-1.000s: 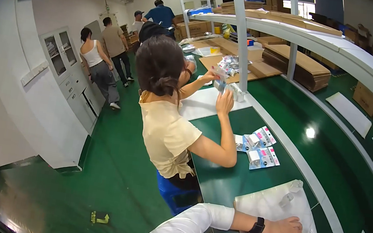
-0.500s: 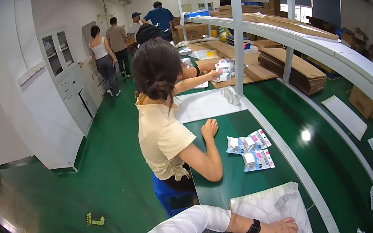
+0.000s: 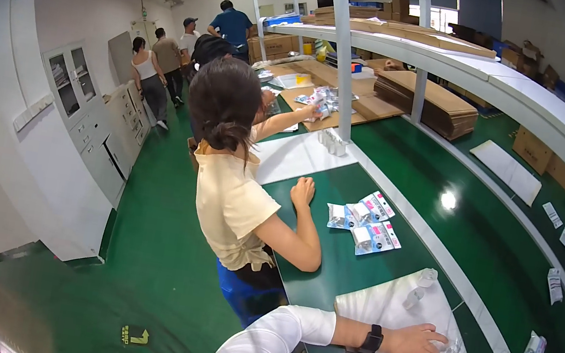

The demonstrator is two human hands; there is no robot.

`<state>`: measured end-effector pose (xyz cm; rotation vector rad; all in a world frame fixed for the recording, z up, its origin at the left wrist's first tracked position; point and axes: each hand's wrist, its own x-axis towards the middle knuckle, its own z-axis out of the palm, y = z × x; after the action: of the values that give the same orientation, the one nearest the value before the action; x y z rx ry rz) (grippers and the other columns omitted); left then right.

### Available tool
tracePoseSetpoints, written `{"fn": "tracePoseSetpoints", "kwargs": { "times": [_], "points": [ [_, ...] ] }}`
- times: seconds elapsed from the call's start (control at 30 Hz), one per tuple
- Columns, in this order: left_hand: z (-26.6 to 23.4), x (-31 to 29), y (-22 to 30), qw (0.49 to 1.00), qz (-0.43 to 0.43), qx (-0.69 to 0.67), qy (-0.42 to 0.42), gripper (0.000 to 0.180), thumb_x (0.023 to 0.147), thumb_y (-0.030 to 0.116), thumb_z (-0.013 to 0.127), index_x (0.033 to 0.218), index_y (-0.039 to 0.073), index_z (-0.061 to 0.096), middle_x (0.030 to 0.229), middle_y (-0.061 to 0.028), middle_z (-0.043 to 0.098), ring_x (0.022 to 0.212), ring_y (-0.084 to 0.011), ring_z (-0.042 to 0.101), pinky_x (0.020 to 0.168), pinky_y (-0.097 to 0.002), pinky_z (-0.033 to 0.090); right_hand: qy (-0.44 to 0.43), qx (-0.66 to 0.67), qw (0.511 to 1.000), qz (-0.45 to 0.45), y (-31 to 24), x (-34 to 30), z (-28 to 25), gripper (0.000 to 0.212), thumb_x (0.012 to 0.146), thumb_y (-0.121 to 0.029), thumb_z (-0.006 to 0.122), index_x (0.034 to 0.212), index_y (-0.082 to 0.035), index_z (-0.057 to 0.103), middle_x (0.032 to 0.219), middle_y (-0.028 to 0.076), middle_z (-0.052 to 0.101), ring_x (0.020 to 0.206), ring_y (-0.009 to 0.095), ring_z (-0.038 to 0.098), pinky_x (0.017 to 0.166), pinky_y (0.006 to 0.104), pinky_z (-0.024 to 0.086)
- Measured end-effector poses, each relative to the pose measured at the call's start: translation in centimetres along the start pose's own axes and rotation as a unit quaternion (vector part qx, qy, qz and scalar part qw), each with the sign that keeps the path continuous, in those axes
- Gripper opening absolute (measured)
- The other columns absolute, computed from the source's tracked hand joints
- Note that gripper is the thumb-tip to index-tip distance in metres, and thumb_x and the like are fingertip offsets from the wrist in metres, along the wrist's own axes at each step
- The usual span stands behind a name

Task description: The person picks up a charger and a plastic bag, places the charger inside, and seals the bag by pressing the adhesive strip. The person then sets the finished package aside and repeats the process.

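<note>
Plastic bag (image 3: 394, 309) under left hand (image 3: 418, 344) fingers (image 3: 439, 343).

A single head-worn fisheye view looks down and forward along a green workbench (image 3: 355, 277) from above the person's left hand (image 3: 418, 344), which sits close at the lower edge. Beyond that hand the bench recedes; a co-worker (image 3: 237, 184) sits to its left, straight edges bending toward the rim

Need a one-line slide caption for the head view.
Wearer's left hand rests on a white plastic bag on the green workbench, beside a seated co-worker near blister packs.
</note>
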<state>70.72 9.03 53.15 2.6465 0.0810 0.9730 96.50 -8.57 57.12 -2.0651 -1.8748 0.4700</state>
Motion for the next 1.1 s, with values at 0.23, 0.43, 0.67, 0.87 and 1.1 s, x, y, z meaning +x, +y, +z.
{"fn": "tracePoseSetpoints", "kwargs": {
  "times": [0.23,0.43,0.67,0.87,1.1],
  "points": [
    [0.1,-0.3,0.1,0.999,-0.039,0.013,-0.015,0.020,0.079,0.025,0.070,0.098,0.023,0.065,0.114,0.0098,0.064,0.123,-0.0226,0.048,0.092,-0.0423,0.035,0.049,-0.035,0.996,-0.066,-0.1,0.0,0.2,0.045,0.085,-0.042,0.070,0.122,-0.015,0.069,0.098,0.016,0.072,0.090,0.033,0.069,0.080,0.0393,0.053],
    [-2.2,0.8,1.3,0.986,-0.117,-0.077,-0.089,0.022,0.081,0.022,0.070,0.103,0.019,0.069,0.119,0.0090,0.065,0.122,-0.0197,0.045,0.092,-0.0386,0.032,-0.018,0.016,0.999,0.036,0.8,0.6,0.6,0.045,0.085,-0.042,0.071,0.121,-0.015,0.069,0.099,0.015,0.073,0.091,0.032,0.070,0.080,0.0390,0.053],
    [-1.8,0.2,0.8,0.983,-0.124,-0.104,-0.090,0.023,0.081,0.025,0.071,0.103,0.021,0.070,0.119,0.0102,0.065,0.119,-0.0186,0.047,0.093,-0.0401,0.032,0.152,-0.134,0.971,-0.126,-2.8,-0.5,-0.4,0.050,0.083,-0.046,0.072,0.121,-0.015,0.070,0.098,0.020,0.071,0.094,0.033,0.069,0.084,0.0383,0.052],
    [-1.6,0.5,0.8,0.983,-0.141,-0.049,-0.103,0.033,0.081,0.029,0.072,0.113,0.026,0.068,0.122,0.0114,0.065,0.119,-0.0182,0.051,0.095,-0.0418,0.034,0.064,0.083,0.993,0.053,-2.9,0.4,-0.2,0.037,0.070,-0.034,0.082,0.104,-0.020,0.077,0.086,0.007,0.074,0.061,0.025,0.065,0.061,0.0342,0.053],
    [-2.5,0.2,-0.2,0.981,-0.153,-0.022,-0.116,0.036,0.080,0.028,0.074,0.115,0.026,0.068,0.122,0.0104,0.066,0.117,-0.0192,0.053,0.097,-0.0379,0.035,0.066,0.062,0.996,0.010,-4.0,1.7,-0.7,0.038,0.078,-0.046,0.076,0.111,-0.028,0.073,0.088,0.003,0.073,0.068,0.023,0.069,0.061,0.0340,0.053]
  ]
}}
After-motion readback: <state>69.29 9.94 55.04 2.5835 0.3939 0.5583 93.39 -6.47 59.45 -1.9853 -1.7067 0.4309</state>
